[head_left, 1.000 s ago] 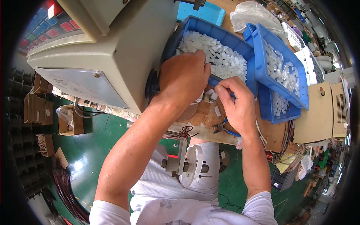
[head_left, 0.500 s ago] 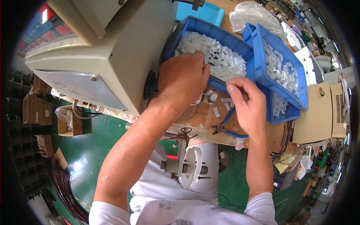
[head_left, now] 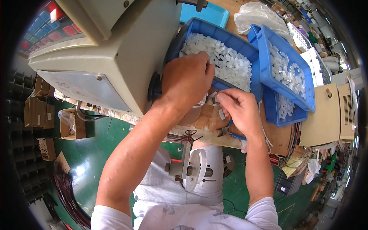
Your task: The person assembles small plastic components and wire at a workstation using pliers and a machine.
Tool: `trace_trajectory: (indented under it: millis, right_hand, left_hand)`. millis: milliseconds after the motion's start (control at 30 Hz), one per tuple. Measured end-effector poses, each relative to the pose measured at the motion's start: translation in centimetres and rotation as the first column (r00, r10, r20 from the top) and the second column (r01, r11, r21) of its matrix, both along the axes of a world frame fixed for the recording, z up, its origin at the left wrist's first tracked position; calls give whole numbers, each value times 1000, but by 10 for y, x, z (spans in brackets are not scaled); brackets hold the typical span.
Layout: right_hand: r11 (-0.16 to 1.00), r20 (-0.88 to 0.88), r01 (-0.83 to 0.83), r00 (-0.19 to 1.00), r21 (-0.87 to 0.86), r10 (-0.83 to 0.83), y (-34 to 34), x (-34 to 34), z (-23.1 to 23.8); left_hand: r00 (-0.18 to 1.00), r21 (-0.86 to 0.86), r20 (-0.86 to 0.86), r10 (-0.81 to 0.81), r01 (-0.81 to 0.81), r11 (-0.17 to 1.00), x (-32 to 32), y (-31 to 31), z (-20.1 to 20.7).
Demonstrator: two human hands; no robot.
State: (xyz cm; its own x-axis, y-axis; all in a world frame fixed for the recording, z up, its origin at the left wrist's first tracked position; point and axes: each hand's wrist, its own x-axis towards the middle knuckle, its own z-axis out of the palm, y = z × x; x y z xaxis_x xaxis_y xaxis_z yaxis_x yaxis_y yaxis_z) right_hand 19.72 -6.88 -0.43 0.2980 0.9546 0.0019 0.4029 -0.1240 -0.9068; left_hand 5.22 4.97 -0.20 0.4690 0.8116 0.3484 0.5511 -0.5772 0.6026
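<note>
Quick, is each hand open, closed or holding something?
Left hand: grip hidden, cannot be told.
Right hand: pinched closed; cannot tell if holding anything.

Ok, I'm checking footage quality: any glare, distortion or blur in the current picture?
Head view: glare whitens a patch of the green floor; head view: the beige box at right leans, likely fisheye distortion; head view: right hand looks fairly sharp.

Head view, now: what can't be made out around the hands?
In the head view:
Left hand: fingertips and any grip, hidden by the hand's back.
Right hand: anything between thumb and finger, too small to tell.
Pliers: parts of the handles, behind the right hand.
Machine: top, cut off by upper edge.
</note>
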Motion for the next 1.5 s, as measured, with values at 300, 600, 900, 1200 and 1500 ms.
trace_trajectory:
  millis: [300,600,900,1200,1500]
  right_hand:
    - [997,-343,-52,939,-63,27,3,7,-19]
    - [993,-536,-64,844,-102,0,-5,3,-36]
    - [996,-461,-24,887,-88,-19,-19,1,-34]
    - [999,-516,39,855,-21,-44,-79,-4,-38]
    - [984,-287,166,947,65,-141,-104,10,-32]
  left_hand:
    - [988,344,41,-152,129,930,-28,-29,-16]
    - [979,189,-198,-40,78,979,-17,-27,-12]
    - [953,-9,-300,-33,32,999,-9,-19,1]
    - [875,3,-482,-48,56,998,11,12,6]
    - [886,170,-464,17,70,983,29,51,-20]
